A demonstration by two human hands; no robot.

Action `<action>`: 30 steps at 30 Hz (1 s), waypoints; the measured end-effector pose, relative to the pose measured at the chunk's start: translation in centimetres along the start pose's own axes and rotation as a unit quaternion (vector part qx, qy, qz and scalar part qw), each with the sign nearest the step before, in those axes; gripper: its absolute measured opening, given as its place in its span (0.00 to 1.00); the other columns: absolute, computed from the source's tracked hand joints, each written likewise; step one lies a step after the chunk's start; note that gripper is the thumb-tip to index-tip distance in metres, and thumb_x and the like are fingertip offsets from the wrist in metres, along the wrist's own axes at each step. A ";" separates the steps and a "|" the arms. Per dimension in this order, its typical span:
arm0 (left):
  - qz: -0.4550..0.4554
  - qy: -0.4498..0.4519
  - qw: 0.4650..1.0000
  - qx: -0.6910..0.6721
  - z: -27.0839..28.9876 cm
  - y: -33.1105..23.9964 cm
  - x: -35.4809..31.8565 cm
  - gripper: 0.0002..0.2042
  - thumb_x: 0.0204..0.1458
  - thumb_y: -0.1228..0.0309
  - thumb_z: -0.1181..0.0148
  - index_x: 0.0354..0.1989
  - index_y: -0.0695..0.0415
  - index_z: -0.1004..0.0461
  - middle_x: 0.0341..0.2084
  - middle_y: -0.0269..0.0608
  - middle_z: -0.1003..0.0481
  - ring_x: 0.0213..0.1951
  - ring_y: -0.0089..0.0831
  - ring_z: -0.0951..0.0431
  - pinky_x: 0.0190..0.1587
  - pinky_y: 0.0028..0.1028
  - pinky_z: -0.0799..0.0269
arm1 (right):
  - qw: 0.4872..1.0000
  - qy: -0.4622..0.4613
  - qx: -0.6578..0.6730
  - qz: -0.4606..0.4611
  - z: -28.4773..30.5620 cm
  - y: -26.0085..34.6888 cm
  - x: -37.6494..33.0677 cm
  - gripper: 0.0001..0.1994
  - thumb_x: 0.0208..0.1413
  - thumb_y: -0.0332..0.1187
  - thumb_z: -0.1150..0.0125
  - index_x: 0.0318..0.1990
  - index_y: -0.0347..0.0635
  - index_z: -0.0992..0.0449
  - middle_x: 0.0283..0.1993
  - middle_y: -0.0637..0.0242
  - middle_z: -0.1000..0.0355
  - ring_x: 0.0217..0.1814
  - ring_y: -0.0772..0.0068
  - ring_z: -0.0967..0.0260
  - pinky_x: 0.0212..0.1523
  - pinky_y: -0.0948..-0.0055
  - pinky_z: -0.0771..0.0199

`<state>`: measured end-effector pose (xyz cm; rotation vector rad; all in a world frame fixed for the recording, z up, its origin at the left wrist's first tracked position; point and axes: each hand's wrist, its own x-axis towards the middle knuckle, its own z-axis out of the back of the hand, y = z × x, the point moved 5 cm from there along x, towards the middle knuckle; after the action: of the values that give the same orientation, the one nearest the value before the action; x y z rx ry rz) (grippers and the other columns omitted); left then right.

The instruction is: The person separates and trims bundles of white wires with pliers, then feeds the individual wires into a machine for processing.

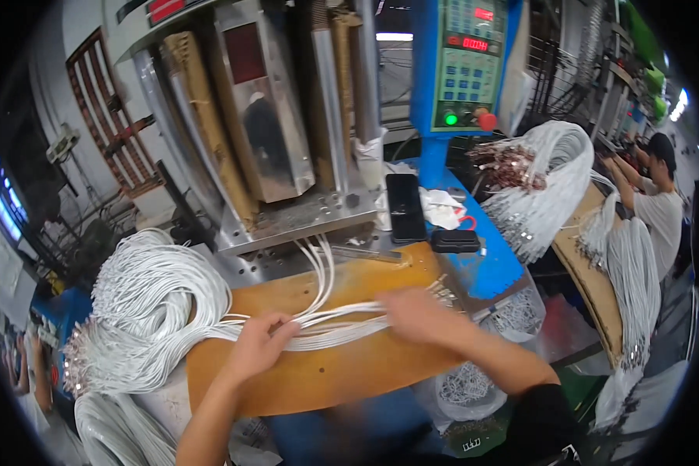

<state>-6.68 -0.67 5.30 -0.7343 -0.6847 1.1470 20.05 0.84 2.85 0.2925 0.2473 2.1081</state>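
Observation:
Several white cables (342,335) lie across an orange-brown board (318,377) in front of the machine. My left hand (264,344) is closed on them near the left side of the board, thumb and fingers curled. Toward the right end, my right hand (414,313) grips the same cables, slightly blurred. Metal-tipped cable ends (445,292) poke out beyond it. A few separate white cables (318,268) loop up from the board toward the machine's base. Left of my left hand lies a large coiled bundle of white cables (159,299).
Behind the board stands a press-like machine (295,220) with metal columns. A blue control box (464,78), a phone (405,208) and a small black case (455,241) are at the right. Beyond hangs another cable bundle (563,175); a co-worker (660,202) is farther right. A bag of scraps (466,387) stands below.

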 end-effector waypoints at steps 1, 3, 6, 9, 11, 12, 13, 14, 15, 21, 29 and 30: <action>0.000 -0.001 0.999 -0.045 0.3 0.2 -0.3 0.09 0.57 0.69 0.40 0.33 0.63 0.22 0.22 0.41 0.24 0.24 0.23 0.27 0.29 0.26 0.32 | 0.998 0.029 -0.023 -0.041 2.2 -1.6 -1.2 0.09 0.58 0.33 0.49 0.40 0.39 0.26 0.36 0.47 0.26 0.38 0.45 0.26 0.39 0.50 0.27; 0.007 -0.031 0.999 -0.020 -0.2 0.6 -0.9 0.09 0.57 0.69 0.40 0.33 0.63 0.22 0.23 0.42 0.23 0.24 0.27 0.26 0.29 0.26 0.32 | 0.983 0.093 -0.105 -0.121 5.2 -4.1 -2.1 0.10 0.58 0.35 0.48 0.39 0.39 0.26 0.36 0.48 0.25 0.40 0.45 0.26 0.40 0.51 0.27; -0.018 -0.048 0.999 0.009 -1.8 0.6 0.2 0.10 0.57 0.68 0.40 0.33 0.64 0.23 0.24 0.44 0.22 0.25 0.33 0.23 0.29 0.28 0.31 | 0.998 0.029 -0.028 -0.045 5.2 -4.0 -2.6 0.10 0.58 0.36 0.46 0.38 0.39 0.25 0.35 0.49 0.25 0.40 0.46 0.26 0.41 0.51 0.28; 0.074 0.024 0.992 -0.101 -0.9 1.2 0.4 0.08 0.57 0.70 0.40 0.33 0.63 0.23 0.22 0.37 0.23 0.26 0.21 0.27 0.32 0.22 0.32 | 0.998 -0.046 0.021 0.023 3.6 -0.9 -2.4 0.10 0.58 0.37 0.45 0.37 0.39 0.25 0.36 0.52 0.25 0.42 0.47 0.27 0.43 0.52 0.28; 0.042 0.049 0.967 -0.246 1.2 1.0 0.6 0.08 0.57 0.70 0.41 0.34 0.63 0.23 0.23 0.36 0.23 0.28 0.20 0.27 0.34 0.22 0.32 | 0.994 -0.089 0.027 0.063 3.8 0.1 -2.1 0.11 0.58 0.38 0.44 0.37 0.40 0.25 0.37 0.53 0.25 0.43 0.48 0.27 0.44 0.53 0.29; 0.014 0.071 0.920 -0.385 2.5 0.7 0.4 0.08 0.57 0.70 0.41 0.34 0.63 0.23 0.23 0.36 0.23 0.29 0.20 0.26 0.36 0.22 0.31 | 0.998 -0.060 0.022 0.028 3.4 -0.5 -2.0 0.11 0.58 0.38 0.44 0.38 0.40 0.25 0.38 0.54 0.26 0.44 0.48 0.28 0.44 0.54 0.29; -0.014 0.091 0.852 -0.515 3.3 0.0 0.2 0.08 0.58 0.70 0.42 0.34 0.63 0.23 0.23 0.35 0.23 0.31 0.20 0.25 0.38 0.22 0.30 | 0.999 -0.031 0.017 -0.006 3.1 -1.1 -2.0 0.10 0.58 0.38 0.43 0.38 0.40 0.25 0.39 0.56 0.26 0.44 0.49 0.28 0.45 0.54 0.29; -0.013 0.092 0.854 -0.513 3.4 -0.7 -0.4 0.08 0.58 0.70 0.42 0.34 0.63 0.23 0.23 0.35 0.23 0.31 0.20 0.25 0.38 0.22 0.30 | 0.999 -0.001 0.011 -0.042 2.7 -1.6 -1.9 0.10 0.58 0.38 0.43 0.39 0.40 0.26 0.40 0.57 0.26 0.45 0.49 0.29 0.45 0.55 0.29; 0.053 0.136 0.904 -0.402 2.5 -1.6 -1.7 0.08 0.59 0.70 0.43 0.36 0.62 0.24 0.25 0.36 0.23 0.32 0.21 0.25 0.40 0.23 0.30 | 0.999 -0.002 0.014 -0.040 2.5 -1.3 -1.8 0.10 0.58 0.38 0.43 0.39 0.40 0.26 0.40 0.57 0.26 0.45 0.49 0.29 0.45 0.55 0.29; 0.095 0.358 0.874 -0.314 -10.7 -7.4 -2.4 0.13 0.64 0.62 0.50 0.38 0.60 0.26 0.27 0.37 0.25 0.28 0.23 0.25 0.35 0.26 0.27 | 0.982 -0.043 -0.070 0.171 3.4 3.6 -1.2 0.10 0.56 0.33 0.42 0.43 0.39 0.26 0.44 0.59 0.27 0.45 0.50 0.29 0.45 0.56 0.29; 0.142 0.272 0.875 -0.375 -12.3 -3.8 2.5 0.11 0.65 0.66 0.49 0.43 0.59 0.25 0.30 0.29 0.27 0.31 0.16 0.30 0.33 0.23 0.32 | 0.978 -0.035 0.200 0.039 5.3 1.1 1.2 0.20 0.50 0.22 0.43 0.54 0.37 0.28 0.47 0.54 0.26 0.50 0.52 0.28 0.52 0.62 0.27; 0.126 0.265 0.876 -0.381 -12.1 -3.8 3.3 0.11 0.65 0.65 0.50 0.42 0.60 0.25 0.28 0.29 0.27 0.30 0.16 0.30 0.32 0.23 0.33 | 0.973 0.013 0.223 0.054 4.6 1.9 1.4 0.22 0.49 0.21 0.43 0.55 0.37 0.29 0.47 0.53 0.26 0.52 0.53 0.28 0.53 0.63 0.27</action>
<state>5.86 -0.33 1.58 -1.7818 -0.5648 0.8147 19.24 1.30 7.87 0.5534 0.7381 2.1481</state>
